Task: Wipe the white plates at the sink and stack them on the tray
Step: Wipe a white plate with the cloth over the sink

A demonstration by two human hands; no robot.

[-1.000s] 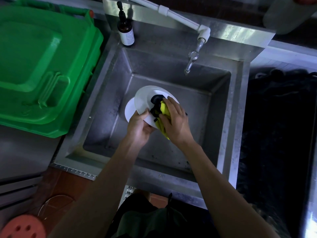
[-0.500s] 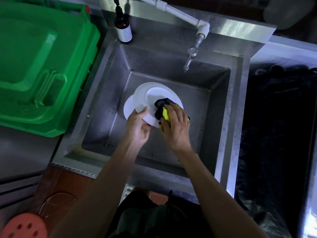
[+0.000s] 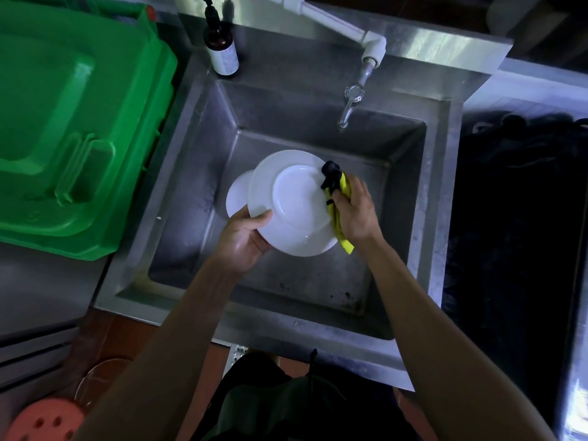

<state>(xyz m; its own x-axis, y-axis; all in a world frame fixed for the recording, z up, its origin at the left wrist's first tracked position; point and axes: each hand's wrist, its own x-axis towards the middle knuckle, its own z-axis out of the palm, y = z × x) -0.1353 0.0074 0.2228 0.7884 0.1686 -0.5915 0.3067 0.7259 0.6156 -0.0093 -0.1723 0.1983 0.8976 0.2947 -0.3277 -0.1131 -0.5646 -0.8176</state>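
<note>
Over the steel sink (image 3: pixel 197 173) my left hand (image 3: pixel 243 237) grips the near-left rim of a white plate (image 3: pixel 286 205), thumb on top, holding it tilted face up. My right hand (image 3: pixel 354 211) holds a yellow and black cloth (image 3: pixel 337 198) bunched against the plate's right rim. A second white plate (image 3: pixel 237 195) lies under it in the basin, mostly hidden, with only its left edge showing. No tray is in view.
A green plastic bin lid (image 3: pixel 63 122) fills the left side. A brown bottle (image 3: pixel 221 49) stands on the sink's back left corner. The tap (image 3: pixel 350 103) hangs over the basin from a white pipe. Dark bags (image 3: pixel 525 218) lie to the right. An orange perforated object (image 3: pixel 44 421) sits bottom left.
My right hand slid the cloth from the plate's centre out to its right rim. The plate's face, covered before, now shows fully. My left hand kept its hold on the rim.
</note>
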